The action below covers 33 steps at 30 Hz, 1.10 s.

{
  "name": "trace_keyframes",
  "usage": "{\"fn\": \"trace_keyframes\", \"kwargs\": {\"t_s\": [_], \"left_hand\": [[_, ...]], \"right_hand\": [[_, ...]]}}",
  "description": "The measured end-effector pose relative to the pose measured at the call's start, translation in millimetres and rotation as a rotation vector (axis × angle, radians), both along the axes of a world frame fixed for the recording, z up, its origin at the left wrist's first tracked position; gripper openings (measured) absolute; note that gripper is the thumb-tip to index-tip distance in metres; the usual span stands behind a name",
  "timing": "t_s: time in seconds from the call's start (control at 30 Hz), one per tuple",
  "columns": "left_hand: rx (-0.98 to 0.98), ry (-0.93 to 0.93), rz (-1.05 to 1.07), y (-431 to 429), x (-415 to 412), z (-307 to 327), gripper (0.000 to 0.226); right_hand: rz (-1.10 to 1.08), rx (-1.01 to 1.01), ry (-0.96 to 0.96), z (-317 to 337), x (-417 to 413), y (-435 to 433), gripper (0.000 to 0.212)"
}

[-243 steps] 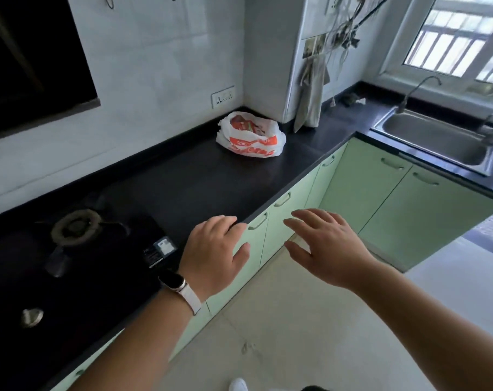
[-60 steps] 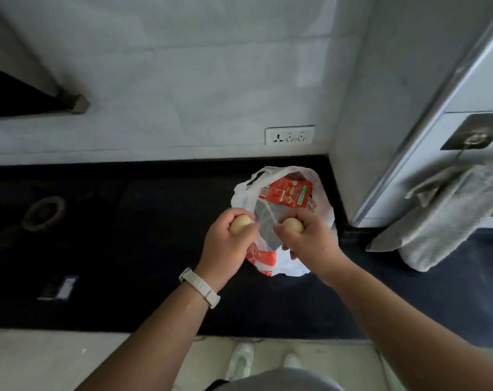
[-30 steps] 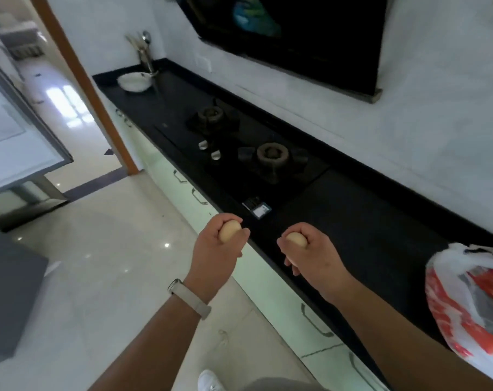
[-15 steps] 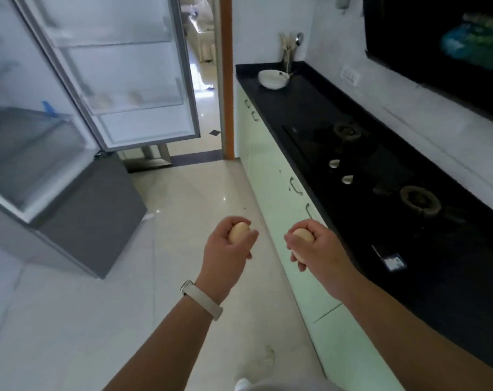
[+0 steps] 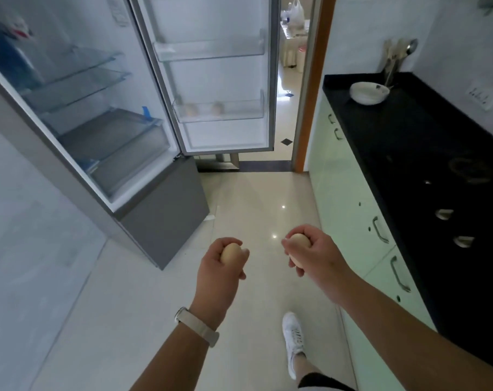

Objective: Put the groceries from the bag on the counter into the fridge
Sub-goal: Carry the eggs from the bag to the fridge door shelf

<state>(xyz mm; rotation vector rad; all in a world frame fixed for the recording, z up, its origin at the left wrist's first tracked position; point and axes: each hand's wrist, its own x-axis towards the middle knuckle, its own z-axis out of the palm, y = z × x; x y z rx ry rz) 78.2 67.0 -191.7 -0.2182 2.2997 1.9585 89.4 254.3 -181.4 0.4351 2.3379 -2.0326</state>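
My left hand (image 5: 221, 273) grips a tan egg (image 5: 230, 253) and my right hand (image 5: 314, 256) grips a second egg (image 5: 299, 244), both held over the floor in front of me. The fridge (image 5: 78, 117) stands open ahead on the left, with glass shelves and a drawer inside. Its door (image 5: 214, 71) swings out toward the doorway. A lower door shelf (image 5: 220, 110) holds a few eggs behind its clear rail. The grocery bag is out of view.
A black counter (image 5: 426, 153) with a hob runs along the right above pale green cabinets (image 5: 349, 198). A white bowl (image 5: 368, 92) and a utensil holder (image 5: 395, 60) sit at its far end. My white shoe (image 5: 293, 338) is on the glossy floor.
I have turned away from the bag and counter toward the fridge, carrying an egg in each hand. The open fridge now sits closer and more central than half a second ago.
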Motion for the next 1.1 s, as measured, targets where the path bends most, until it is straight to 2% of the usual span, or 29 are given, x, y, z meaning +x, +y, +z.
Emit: {"fn": "trace_keyframes", "kwargs": {"t_s": [0.37,0.57,0.8,1.1], "left_hand": [[-0.091,0.029,0.016,76,-167,16,0.009],[-0.094,0.065,0.074,105,-231,31,0.009],[-0.089,0.090,0.136,94,-282,40,0.009],[-0.027,0.098,0.232,48,-372,22,0.010]], "right_hand": [[0.042,-0.064,0.009,7,-178,84,0.008],[0.073,-0.075,0.035,15,-254,115,0.006],[0.173,-0.061,0.033,20,-313,103,0.008],[0.175,-0.001,0.000,6,-398,60,0.007]]}}
